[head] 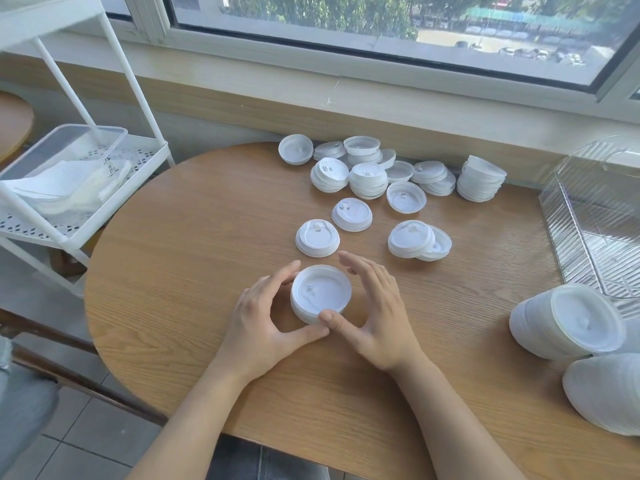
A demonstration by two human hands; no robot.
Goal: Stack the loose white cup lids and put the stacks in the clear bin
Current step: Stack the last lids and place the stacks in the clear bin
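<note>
Head view: a short stack of lids [320, 294] is steadied at the centre of the frame on the round wooden worktop [173, 237], cupped between two hands, apparently so that its edges can be squared before more are added. The left hand [263, 317] is curled round the stack's near-left side, thumb at the lower rim. The right hand [377, 313] is held more open, its thumb laid against the front rim while its straight fingers stand just clear of the far side. Loose lids [381, 174] and small piles are scattered above centre, under the window [346, 22], still to be gathered. The clear bin [595, 216] is seen at the right edge, well apart from the stack. Two tall finished stacks [571, 320] lie on their sides at lower right, near the bin, seemingly awaiting transfer. A white trolley [69, 188] stands at upper left.
</note>
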